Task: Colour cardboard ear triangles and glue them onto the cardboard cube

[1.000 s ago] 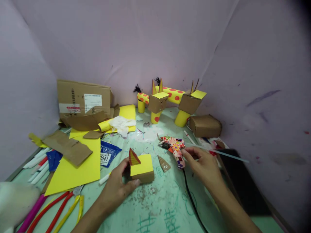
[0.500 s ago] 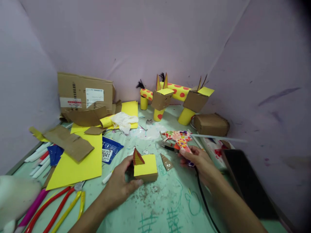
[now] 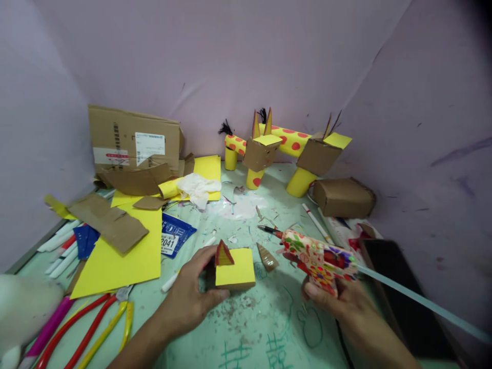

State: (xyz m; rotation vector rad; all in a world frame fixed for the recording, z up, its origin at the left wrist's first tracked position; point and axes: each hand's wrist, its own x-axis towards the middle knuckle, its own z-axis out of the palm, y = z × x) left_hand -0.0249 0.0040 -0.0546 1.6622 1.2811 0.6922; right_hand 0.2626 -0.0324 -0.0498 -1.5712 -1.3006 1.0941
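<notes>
My left hand [image 3: 192,287] grips a small cardboard box [image 3: 235,267] with a yellow top, fingers behind it and thumb at its front corner. A brown-edged yellow triangle [image 3: 224,254] stands up at the top's left side. Raised over the table at right, my right hand [image 3: 338,302] is closed round the handle of a flower-patterned glue gun [image 3: 319,259], its nozzle pointing left. A long pale glue stick [image 3: 418,300] sticks out of its back. Between the hands lies a loose cardboard triangle [image 3: 266,257]. Just beyond the nozzle is a black-tipped pen [image 3: 268,229].
Cardboard animals with spotted yellow bodies [image 3: 294,143] stand at the back. A brown block [image 3: 342,197] and a black phone [image 3: 403,297] are at right. Yellow sheets [image 3: 134,256], a blue packet [image 3: 175,237], a large carton [image 3: 134,141] and red-handled pliers [image 3: 73,328] occupy the left.
My right hand has lifted the glue gun and drawn it toward me and to the right. My left hand still grips the box, nearly unmoved. The view has shifted slightly.
</notes>
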